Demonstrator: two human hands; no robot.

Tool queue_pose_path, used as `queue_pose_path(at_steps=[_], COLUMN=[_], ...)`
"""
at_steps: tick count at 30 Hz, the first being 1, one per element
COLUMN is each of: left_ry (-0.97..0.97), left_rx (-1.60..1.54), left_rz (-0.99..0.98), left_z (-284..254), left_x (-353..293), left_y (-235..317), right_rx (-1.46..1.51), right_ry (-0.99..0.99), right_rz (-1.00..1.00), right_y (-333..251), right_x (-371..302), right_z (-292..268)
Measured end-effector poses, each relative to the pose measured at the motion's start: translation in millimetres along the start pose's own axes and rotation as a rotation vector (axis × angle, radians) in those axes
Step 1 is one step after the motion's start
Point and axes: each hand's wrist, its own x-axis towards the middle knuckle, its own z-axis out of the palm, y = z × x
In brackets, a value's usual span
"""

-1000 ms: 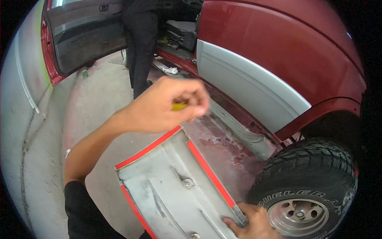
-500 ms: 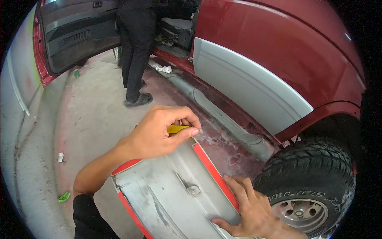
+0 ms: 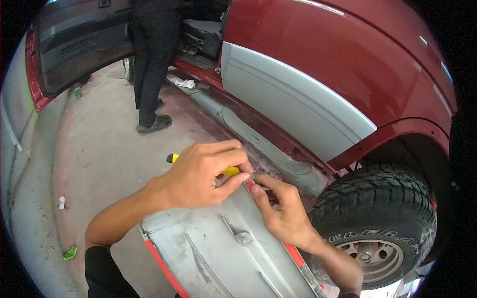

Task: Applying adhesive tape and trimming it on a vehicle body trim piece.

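At the far end of the grey panel point(image 3: 213, 236), in the head view, the two grips meet over the red strip point(image 3: 295, 255), whose long axis follows the panel's right edge toward the lower right. The left grip point(image 3: 201, 174) is curled closed around a yellow tool point(image 3: 231, 171), just left of the strip's end. The right grip point(image 3: 281, 208) is nearer, thumb on the strip, fingers almost together; whether they pinch it I cannot tell. Rightward stands the tyre point(image 3: 367, 198); beyond lies a long grey step point(image 3: 268, 149); floor point(image 3: 107, 144) spreads left.
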Motion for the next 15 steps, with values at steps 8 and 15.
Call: queue_pose_path(at_steps=[8, 15], left_ry=[0.114, 0.068], left_rx=[0.136, 0.126], left_rz=[0.219, 0.198], left_z=[9.6, 8.5], left_x=[0.5, 0.1], left_y=[-12.3, -10.6], right_rx=[0.009, 0.023], right_ry=[0.044, 0.062], right_rz=[-0.046, -0.061], right_y=[14.8, 17.1], right_x=[-6.9, -9.0], right_z=[1.9, 3.8])
